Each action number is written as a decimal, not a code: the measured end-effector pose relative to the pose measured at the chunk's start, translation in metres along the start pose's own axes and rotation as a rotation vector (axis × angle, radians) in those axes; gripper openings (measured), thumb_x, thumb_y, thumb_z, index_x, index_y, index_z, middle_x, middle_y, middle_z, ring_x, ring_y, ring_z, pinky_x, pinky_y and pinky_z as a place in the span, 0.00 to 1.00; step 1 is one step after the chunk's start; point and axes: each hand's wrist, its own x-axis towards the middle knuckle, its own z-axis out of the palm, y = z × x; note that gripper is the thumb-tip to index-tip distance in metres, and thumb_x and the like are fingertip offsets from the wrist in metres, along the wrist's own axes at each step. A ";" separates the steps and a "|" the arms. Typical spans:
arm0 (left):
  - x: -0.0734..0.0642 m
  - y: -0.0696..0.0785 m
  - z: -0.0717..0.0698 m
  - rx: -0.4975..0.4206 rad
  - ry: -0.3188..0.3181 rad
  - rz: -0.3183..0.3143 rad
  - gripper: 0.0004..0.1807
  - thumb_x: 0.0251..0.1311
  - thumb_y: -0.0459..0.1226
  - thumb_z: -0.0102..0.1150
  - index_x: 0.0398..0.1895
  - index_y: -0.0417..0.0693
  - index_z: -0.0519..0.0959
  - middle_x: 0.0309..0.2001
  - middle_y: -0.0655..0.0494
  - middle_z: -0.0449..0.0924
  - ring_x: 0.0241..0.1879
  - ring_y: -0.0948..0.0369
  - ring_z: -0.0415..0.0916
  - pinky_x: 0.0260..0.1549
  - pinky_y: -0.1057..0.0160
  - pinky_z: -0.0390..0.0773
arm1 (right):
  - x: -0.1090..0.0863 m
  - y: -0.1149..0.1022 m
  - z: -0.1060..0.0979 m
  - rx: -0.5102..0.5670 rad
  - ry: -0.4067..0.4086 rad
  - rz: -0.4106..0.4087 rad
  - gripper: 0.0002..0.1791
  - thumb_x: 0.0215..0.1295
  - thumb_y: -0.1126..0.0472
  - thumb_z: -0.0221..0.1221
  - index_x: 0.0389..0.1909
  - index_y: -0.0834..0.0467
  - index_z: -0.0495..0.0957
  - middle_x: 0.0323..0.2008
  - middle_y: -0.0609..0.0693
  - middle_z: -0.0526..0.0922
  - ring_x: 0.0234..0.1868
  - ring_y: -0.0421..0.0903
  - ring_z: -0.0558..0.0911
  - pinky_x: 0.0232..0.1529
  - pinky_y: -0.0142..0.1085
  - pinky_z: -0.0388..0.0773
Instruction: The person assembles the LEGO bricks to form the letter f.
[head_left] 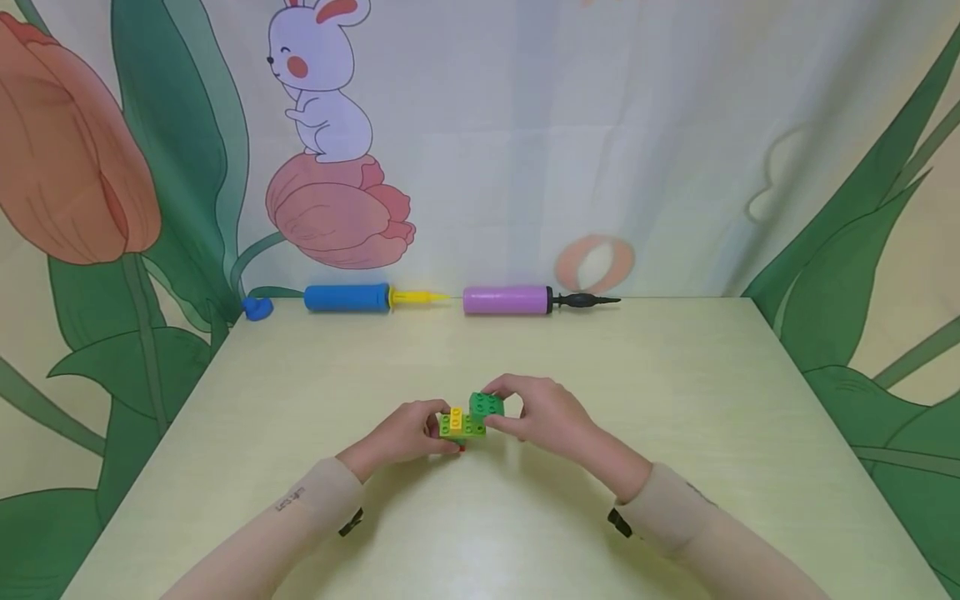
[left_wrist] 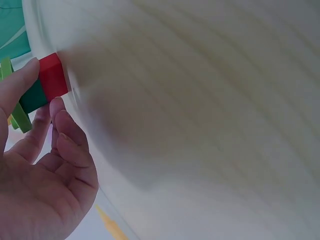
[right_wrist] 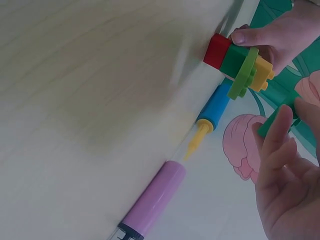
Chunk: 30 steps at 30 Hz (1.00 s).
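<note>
Near the table's middle, my left hand (head_left: 420,433) grips a small brick stack (head_left: 460,426): a red brick (right_wrist: 217,50) at the base, then a dark green brick (right_wrist: 235,59), a light green plate (right_wrist: 245,73) and a small yellow brick (head_left: 455,416) on top. The red base rests on the table. In the left wrist view my left hand (left_wrist: 42,117) pinches the red brick (left_wrist: 52,77). My right hand (head_left: 525,410) holds a green square brick (head_left: 487,405) just above the plate's right end, beside the yellow brick. In the right wrist view that green brick (right_wrist: 276,121) is partly hidden by my right hand's fingers (right_wrist: 280,145).
A blue hand pump (head_left: 347,297) with a yellow nozzle and a purple hand pump (head_left: 506,300) with a black nozzle lie along the pale table's (head_left: 675,400) far edge. A small blue object (head_left: 257,308) sits at the far left corner. A printed backdrop hangs behind.
</note>
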 end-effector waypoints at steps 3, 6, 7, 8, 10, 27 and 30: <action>0.000 0.000 0.001 0.003 0.002 0.012 0.18 0.52 0.39 0.72 0.44 0.45 0.76 0.23 0.54 0.72 0.22 0.62 0.66 0.23 0.64 0.67 | 0.002 -0.001 0.004 0.000 0.005 -0.008 0.19 0.59 0.49 0.67 0.51 0.45 0.78 0.40 0.37 0.80 0.15 0.37 0.77 0.17 0.35 0.72; -0.001 0.001 0.001 0.007 0.003 0.022 0.18 0.52 0.38 0.72 0.44 0.45 0.76 0.23 0.53 0.72 0.22 0.62 0.66 0.23 0.64 0.67 | 0.003 -0.002 0.009 -0.012 0.008 -0.013 0.19 0.58 0.49 0.67 0.51 0.44 0.78 0.40 0.37 0.80 0.14 0.37 0.74 0.17 0.34 0.72; -0.001 0.001 0.001 0.009 0.004 0.024 0.18 0.52 0.38 0.72 0.44 0.45 0.76 0.23 0.53 0.72 0.22 0.62 0.66 0.23 0.64 0.67 | 0.003 -0.003 0.010 -0.017 0.007 -0.014 0.19 0.58 0.49 0.68 0.51 0.44 0.78 0.40 0.36 0.80 0.13 0.36 0.73 0.17 0.33 0.71; -0.001 0.001 0.001 0.010 0.005 0.026 0.18 0.52 0.38 0.72 0.44 0.45 0.76 0.23 0.53 0.72 0.22 0.62 0.66 0.23 0.64 0.67 | 0.004 -0.003 0.011 -0.021 0.008 -0.017 0.19 0.58 0.48 0.68 0.51 0.44 0.78 0.40 0.36 0.80 0.13 0.37 0.73 0.17 0.33 0.71; 0.000 0.001 0.001 0.012 0.008 0.027 0.17 0.52 0.38 0.72 0.42 0.46 0.76 0.23 0.54 0.72 0.22 0.62 0.66 0.23 0.64 0.67 | 0.005 -0.004 0.013 -0.029 0.009 -0.025 0.19 0.58 0.48 0.67 0.51 0.44 0.78 0.40 0.36 0.80 0.13 0.37 0.71 0.17 0.33 0.71; 0.002 -0.002 0.002 0.028 0.016 0.043 0.17 0.51 0.38 0.73 0.40 0.46 0.75 0.23 0.54 0.72 0.22 0.62 0.66 0.22 0.64 0.66 | 0.012 -0.008 0.023 -0.124 0.046 -0.059 0.20 0.57 0.46 0.68 0.50 0.45 0.79 0.40 0.37 0.79 0.19 0.38 0.67 0.20 0.32 0.66; 0.002 -0.002 0.003 0.032 0.018 0.048 0.17 0.51 0.38 0.73 0.40 0.46 0.75 0.23 0.54 0.72 0.22 0.62 0.66 0.22 0.64 0.66 | 0.013 -0.009 0.024 -0.146 0.050 -0.058 0.21 0.57 0.46 0.68 0.50 0.46 0.80 0.39 0.38 0.80 0.25 0.38 0.72 0.22 0.32 0.68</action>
